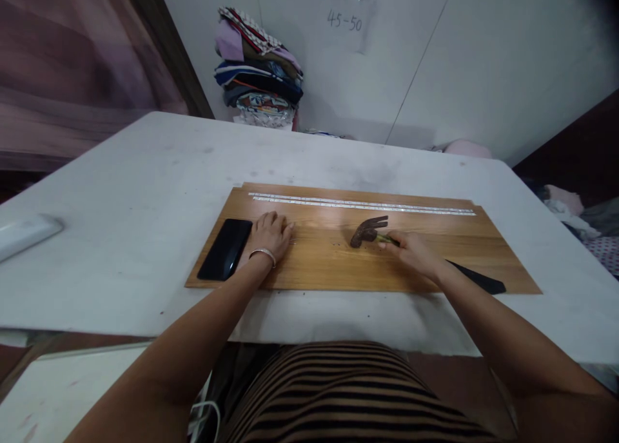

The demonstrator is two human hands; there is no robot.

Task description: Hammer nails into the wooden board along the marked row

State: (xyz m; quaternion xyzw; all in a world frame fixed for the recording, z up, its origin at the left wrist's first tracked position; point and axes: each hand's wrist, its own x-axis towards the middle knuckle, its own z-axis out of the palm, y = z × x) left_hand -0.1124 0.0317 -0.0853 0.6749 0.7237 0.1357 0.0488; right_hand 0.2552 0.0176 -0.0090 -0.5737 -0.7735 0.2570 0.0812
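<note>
A claw hammer [368, 230] with a dark, rusty-looking head lies over a wood-grain board [314, 269]. My right hand [413, 253] is closed round its handle near the head, and the black grip end shows beyond my wrist. The claw points up and to the right. My left hand [271, 233], with a bracelet at the wrist, rests palm down on the board, its fingers stretched out. Just left of it lies a black phone [225, 249]. Tiny specks [336, 244], too small to name, are on the board between the hands.
Two thin white ruled strips [362, 204] run along the board's far side. Under the board is a white table [159, 172], with a white object [29, 233] at its left edge. A stack of folded cloth [261, 69] stands behind, against the wall.
</note>
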